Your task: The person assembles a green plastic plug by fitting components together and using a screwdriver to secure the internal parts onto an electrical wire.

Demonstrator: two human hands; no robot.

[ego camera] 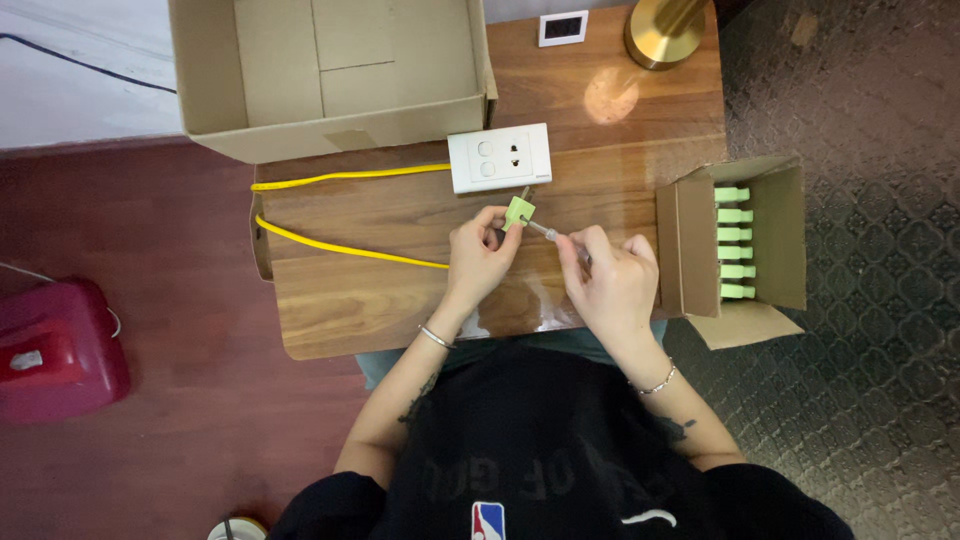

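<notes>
L hand (482, 252) grips green plug (518, 212), R hand (610, 280) w/ screwdriver (556, 236).

plug (518, 211): light green
cable (340, 247): yellow
socket plate (499, 157): white
table (400, 300): brown wood grain
carpet (860, 400): dark, patterned
lamp base (665, 35): gold
stool (55, 350): red

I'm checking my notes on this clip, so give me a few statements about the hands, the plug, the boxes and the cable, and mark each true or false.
1. The left hand holds a green plug. True.
2. The right hand holds a hammer. False: it holds a thin screwdriver pointed at the plug.
3. The small box at the right holds more green plugs. True.
4. The large box is full of plugs. False: it looks empty.
5. The cable is blue. False: it is yellow.
6. A white socket lies on the table. True.
</notes>
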